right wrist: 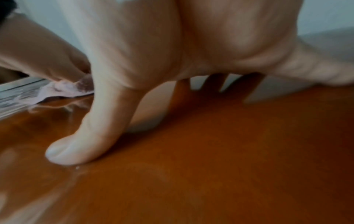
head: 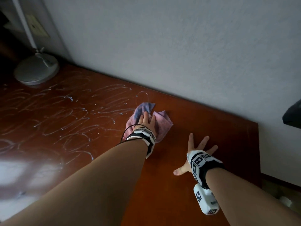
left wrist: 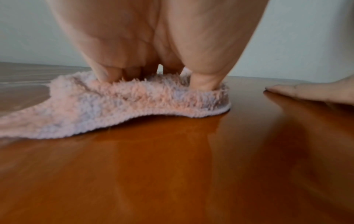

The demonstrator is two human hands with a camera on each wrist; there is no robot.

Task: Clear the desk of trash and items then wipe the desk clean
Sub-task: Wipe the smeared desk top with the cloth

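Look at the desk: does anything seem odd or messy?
Yes. White swirled streaks cover the desk left of the cloth under the left hand; they look like unwiped residue. The side near the right hand looks clean.

Round silver lamp base (head: 36, 70) sits far left by grey wall (head: 179, 46), white pole (head: 24, 23) rising; dark object (head: 293, 115) at right edge.

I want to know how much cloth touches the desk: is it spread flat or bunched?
Bunched. The cloth lies crumpled in folds under the left hand, one edge lifting off the desk.
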